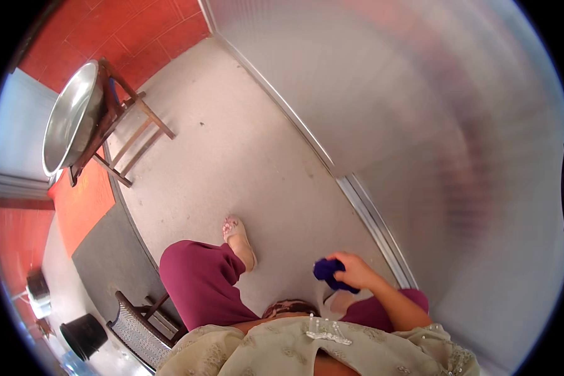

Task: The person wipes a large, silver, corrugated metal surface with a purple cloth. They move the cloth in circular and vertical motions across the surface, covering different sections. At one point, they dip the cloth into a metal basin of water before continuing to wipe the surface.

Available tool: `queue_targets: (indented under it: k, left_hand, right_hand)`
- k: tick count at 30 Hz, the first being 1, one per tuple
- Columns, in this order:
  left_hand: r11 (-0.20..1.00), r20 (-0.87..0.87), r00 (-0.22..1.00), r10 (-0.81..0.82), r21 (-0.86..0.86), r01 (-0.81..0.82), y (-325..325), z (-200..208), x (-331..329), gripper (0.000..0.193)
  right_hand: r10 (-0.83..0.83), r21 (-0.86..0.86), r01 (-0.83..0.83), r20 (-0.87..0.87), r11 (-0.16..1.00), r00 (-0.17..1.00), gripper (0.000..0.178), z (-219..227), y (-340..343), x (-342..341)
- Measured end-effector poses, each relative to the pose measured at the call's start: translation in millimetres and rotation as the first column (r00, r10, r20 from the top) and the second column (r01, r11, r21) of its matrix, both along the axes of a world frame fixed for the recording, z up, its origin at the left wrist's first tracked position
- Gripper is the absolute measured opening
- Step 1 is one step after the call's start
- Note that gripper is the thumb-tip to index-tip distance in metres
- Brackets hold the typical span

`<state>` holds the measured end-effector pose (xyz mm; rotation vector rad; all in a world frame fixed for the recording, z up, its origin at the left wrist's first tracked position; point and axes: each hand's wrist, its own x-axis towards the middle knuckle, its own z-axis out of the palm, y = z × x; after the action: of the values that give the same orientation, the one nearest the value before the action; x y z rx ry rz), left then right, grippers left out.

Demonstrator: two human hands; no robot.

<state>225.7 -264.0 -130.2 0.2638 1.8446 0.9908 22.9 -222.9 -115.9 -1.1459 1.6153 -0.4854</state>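
Note:
My right hand is closed around a crumpled dark blue-purple cloth, held above the floor by my right knee. Part of the cloth hangs below the fingers. To the right of this hand rises a tall silvery, see-through-looking panel, standing along a metal track. My left hand is not visible; the front of the pale green embroidered top fills the lower edge. Between the maroon trouser legs shows a brown patterned surface, partly hidden by the top.
A large metal basin rests on a wooden stand at the far left. Grey and orange mats lie along the left. A woven-seat chair and a black bucket stand at the lower left. Red walling closes the back.

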Motion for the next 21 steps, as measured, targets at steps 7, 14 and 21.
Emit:
queue_targets:
  k: [7, 14, 21]
  left_hand:
    - [0.999, 0.151, 0.987, 0.046, 0.007, -0.048, -87, 25, -37, 0.051]
    - [0.971, 0.098, 0.994, 0.047, -0.237, -0.022, -154, -11, -14, 0.044]
    - [0.940, 0.069, 0.986, 0.151, -0.320, -0.122, -171, -18, -39, 0.043]
  right_hand:
    - [-0.198, 0.208, 0.182, 0.059, 0.961, 0.978, 0.044, -35, -4, -48]
    - [-0.125, -0.014, 0.125, -0.065, 0.992, 0.990, 0.045, -22, -77, -69]
    - [-0.157, 0.014, 0.183, -0.451, 0.983, 0.879, 0.045, -15, -111, -107]
